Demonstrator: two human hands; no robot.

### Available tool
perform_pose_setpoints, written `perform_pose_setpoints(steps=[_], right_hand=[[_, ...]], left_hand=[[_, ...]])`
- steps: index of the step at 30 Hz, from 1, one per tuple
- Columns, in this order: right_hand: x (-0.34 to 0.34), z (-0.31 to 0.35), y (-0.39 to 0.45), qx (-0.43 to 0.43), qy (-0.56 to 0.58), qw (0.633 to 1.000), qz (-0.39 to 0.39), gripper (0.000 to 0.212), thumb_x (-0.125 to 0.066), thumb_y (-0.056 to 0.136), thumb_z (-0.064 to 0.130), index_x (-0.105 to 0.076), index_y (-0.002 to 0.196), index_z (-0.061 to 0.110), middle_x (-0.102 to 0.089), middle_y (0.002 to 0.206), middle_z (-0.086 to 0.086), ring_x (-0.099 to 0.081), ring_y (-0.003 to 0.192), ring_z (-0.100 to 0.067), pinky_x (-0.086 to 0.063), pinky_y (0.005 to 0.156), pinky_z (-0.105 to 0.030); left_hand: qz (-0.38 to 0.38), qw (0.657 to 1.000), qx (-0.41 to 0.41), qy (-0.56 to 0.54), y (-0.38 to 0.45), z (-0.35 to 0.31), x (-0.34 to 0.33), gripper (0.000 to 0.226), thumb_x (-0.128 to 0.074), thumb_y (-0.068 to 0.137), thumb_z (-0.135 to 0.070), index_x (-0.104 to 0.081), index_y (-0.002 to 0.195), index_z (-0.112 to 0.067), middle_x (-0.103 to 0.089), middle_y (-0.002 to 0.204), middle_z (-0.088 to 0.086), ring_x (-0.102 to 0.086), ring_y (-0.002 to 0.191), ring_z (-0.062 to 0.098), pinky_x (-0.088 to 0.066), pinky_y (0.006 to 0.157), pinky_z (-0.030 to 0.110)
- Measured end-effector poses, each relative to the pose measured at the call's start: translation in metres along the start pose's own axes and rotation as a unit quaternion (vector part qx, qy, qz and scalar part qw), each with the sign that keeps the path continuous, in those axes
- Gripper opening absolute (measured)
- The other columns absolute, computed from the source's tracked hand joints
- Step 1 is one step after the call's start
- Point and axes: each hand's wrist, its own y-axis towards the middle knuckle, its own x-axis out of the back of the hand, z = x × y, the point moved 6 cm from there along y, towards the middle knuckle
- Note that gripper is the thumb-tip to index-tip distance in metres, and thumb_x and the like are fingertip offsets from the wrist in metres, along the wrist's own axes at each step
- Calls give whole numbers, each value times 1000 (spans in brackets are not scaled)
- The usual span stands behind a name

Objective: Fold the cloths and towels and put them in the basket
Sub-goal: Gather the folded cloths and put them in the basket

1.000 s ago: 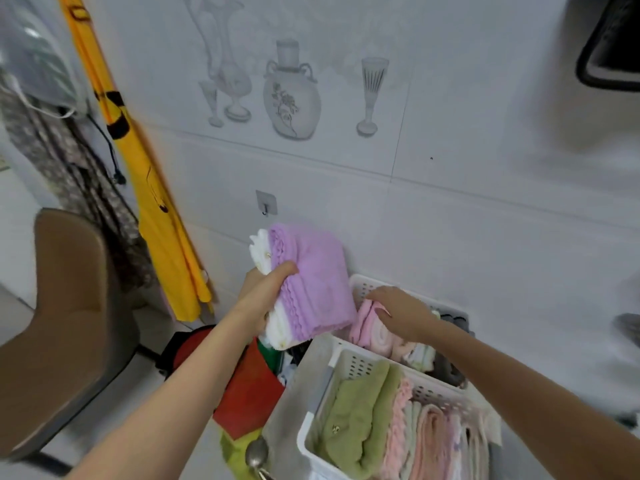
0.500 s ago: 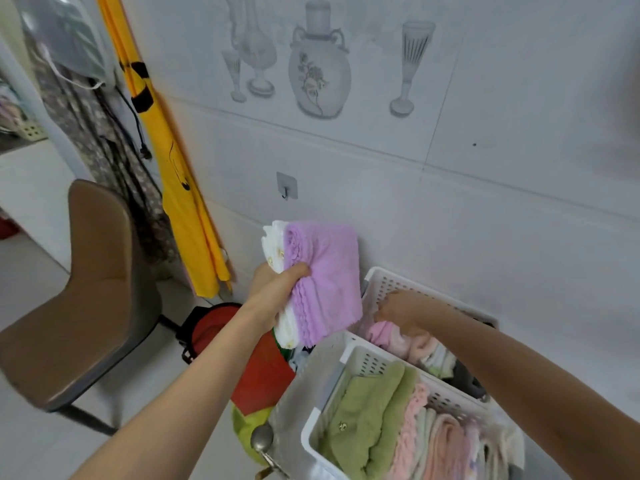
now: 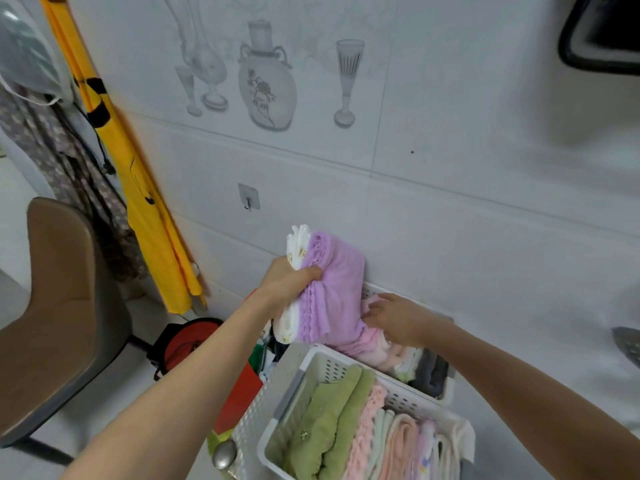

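Folded lilac fleece cloth (image 3: 330, 289), stacked with a white cloth (image 3: 294, 247), is held above the far white perforated plastic basket (image 3: 446, 382). Your left hand (image 3: 287, 282) clamps the stack. Your right hand (image 3: 394, 317), fingers relaxed, rests on the pink folded towels (image 3: 374, 351) below. Risk: the one-handed pinch may let the white layer slip left, outside the basket, or the folds may open on lowering.

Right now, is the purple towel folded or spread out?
Folded: the purple towel is a compact layered bundle gripped in the left hand.
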Motion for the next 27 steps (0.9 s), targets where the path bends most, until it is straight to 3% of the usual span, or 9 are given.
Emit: perform_pose_setpoints(steps=[3, 6, 8, 11, 14, 18, 23, 27], right_hand=[[10, 5, -9, -18, 10, 999, -30, 51, -62, 69, 3, -61, 119, 15, -62, 124, -5, -56, 118, -21, -22, 113, -34], [9, 3, -19, -36, 43, 998, -42, 53, -57, 72, -7, -60, 124, 5, -51, 138, -13, -45, 132, -27, -23, 115, -43], [0, 1, -30, -70, 73, 995, 1, 56, -50, 81, -7, -49, 135, 5, -32, 152, -10, -26, 143, -24, -15, 119, -41], [-8, 2, -48, -107, 88, 989, 46, 59, -44, 86, -5, -40, 143, 10, -23, 156, -4, -17, 146, -19, -9, 120, -37], [-5, 4, -57, -122, 68, 988, 61, 60, -43, 87, -2, -35, 145, 12, -21, 157, -3, -14, 147, -19, -2, 121, -33], [-4, 8, -55, -127, 24, 985, 113, 64, -52, 88, 8, -28, 148, 13, -21, 157, -3, -15, 146, -20, -5, 120, -34], [-4, 13, -38, -82, -12, 988, 131, 69, -73, 77, 23, -39, 137, 15, -46, 141, -3, -37, 133, -24, -26, 113, -39], [-11, 12, -29, -50, -35, 985, 162, 80, -74, 75, 27, -33, 143, 18, -36, 148, -4, -28, 138, -24, -19, 116, -39]], left_hand=[[22, 998, 1, 51, 9, -14, -4, 10, -66, 82, -13, -60, 83, -21, -66, 82, 1, -63, 71, 15, -51, 60, 24], [38, 997, 4, 65, 21, -22, -3, 9, -66, 81, -8, -65, 88, -14, -67, 82, 5, -63, 68, 16, -53, 63, 25], [51, 997, 11, 64, 30, -24, -1, 16, -66, 82, -7, -65, 97, -8, -67, 81, 7, -63, 69, 18, -54, 63, 26], [70, 996, 27, 47, 36, -25, 5, 16, -63, 84, -6, -63, 100, -7, -65, 80, 8, -63, 68, 20, -52, 55, 24], [70, 995, 26, 64, 42, -17, 10, 23, -66, 81, -9, -65, 104, -6, -67, 84, 8, -65, 73, 21, -52, 64, 26], [91, 994, 16, 56, 44, -11, 8, 15, -66, 81, -5, -65, 97, -7, -66, 78, 5, -64, 69, 18, -49, 58, 24], [114, 992, 24, 39, 46, -9, 9, 16, -65, 82, -5, -65, 98, -9, -68, 84, 6, -66, 73, 19, -51, 60, 24], [120, 992, 23, 38, 45, -8, 8, 16, -65, 81, -7, -65, 97, -10, -69, 85, 6, -67, 74, 19, -52, 61, 25]])
